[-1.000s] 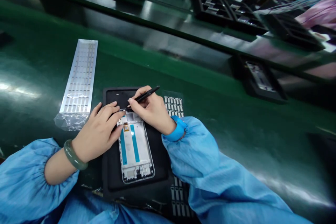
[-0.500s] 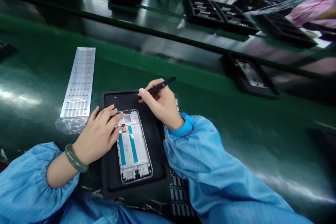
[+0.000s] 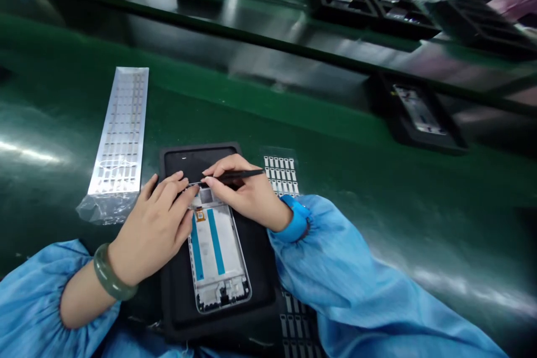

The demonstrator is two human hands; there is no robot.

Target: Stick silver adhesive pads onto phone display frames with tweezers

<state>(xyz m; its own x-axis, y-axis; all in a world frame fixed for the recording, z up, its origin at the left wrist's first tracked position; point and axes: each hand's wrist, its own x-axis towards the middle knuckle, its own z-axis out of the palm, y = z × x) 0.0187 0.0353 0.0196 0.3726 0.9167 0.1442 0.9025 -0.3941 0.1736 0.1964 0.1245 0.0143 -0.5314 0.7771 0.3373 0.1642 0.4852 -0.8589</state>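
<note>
Head-camera view looking down at a person's two bare hands at work on a dark green bench (image 3: 377, 190). Both arms are in light blue sleeves.

The left hand (image 3: 155, 226) lies loosely open with its fingers together. The fingertips rest on the top left corner of a phone frame (image 3: 218, 251), and it grips nothing. A green bangle (image 3: 108, 275) circles that wrist.

The right hand (image 3: 248, 193) is closed in a pen-like pinch on a slim black tool (image 3: 235, 176). The tool lies almost level, and its thin metal tip points toward the left fingertips, at the top edge of the frame. A blue wristband (image 3: 296, 218) sits at that wrist.

The frame is white with two blue strips. It lies flat in a black tray (image 3: 258, 260), under and between the hands and running back toward the person.

Just beyond the right hand, and partly under its forearm, is a sheet of small grey parts (image 3: 282, 172). Just beyond and outside the left hand lies a long silver perforated strip (image 3: 121, 126), with crumpled clear plastic (image 3: 104, 208) at its near end.

Well beyond the right hand, a second black tray (image 3: 419, 114) holds another frame. Farther off are more black trays (image 3: 356, 3).
</note>
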